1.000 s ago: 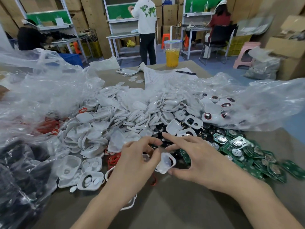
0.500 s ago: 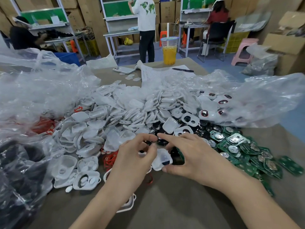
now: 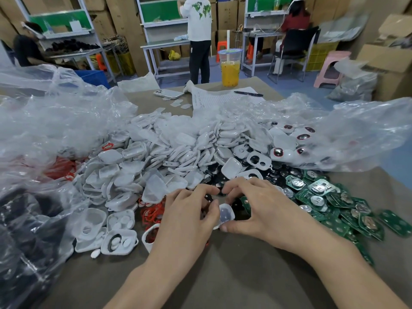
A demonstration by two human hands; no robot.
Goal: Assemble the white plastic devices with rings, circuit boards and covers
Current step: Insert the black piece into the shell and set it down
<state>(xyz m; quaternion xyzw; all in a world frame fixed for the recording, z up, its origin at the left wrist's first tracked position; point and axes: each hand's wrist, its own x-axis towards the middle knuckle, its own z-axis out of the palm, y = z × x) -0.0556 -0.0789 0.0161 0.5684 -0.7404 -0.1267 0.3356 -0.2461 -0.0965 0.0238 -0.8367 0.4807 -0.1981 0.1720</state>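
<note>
Head view: The left hand [image 3: 187,210] and the right hand [image 3: 263,208] are close together over the middle of the desk [image 3: 223,277], index fingertips almost touching. Both hands are clamped on one white housing [image 3: 226,214]: the left thumb presses its left edge and the right thumb supports its near edge, with the curled fingers above it. The housing is held just above the desk surface, open side facing the camera.

A pile of white covers [image 3: 178,148] fills the desk centre behind the hands. Green circuit boards [image 3: 334,201] lie toward the right edge. Red rings [image 3: 153,211] lie just left of the left hand. Clear plastic bags [image 3: 356,130] lie along both side edges. A cup of orange drink [image 3: 230,68] stands at the far edge, with a phone [image 3: 168,94] and a pen [image 3: 248,93] near it.
</note>
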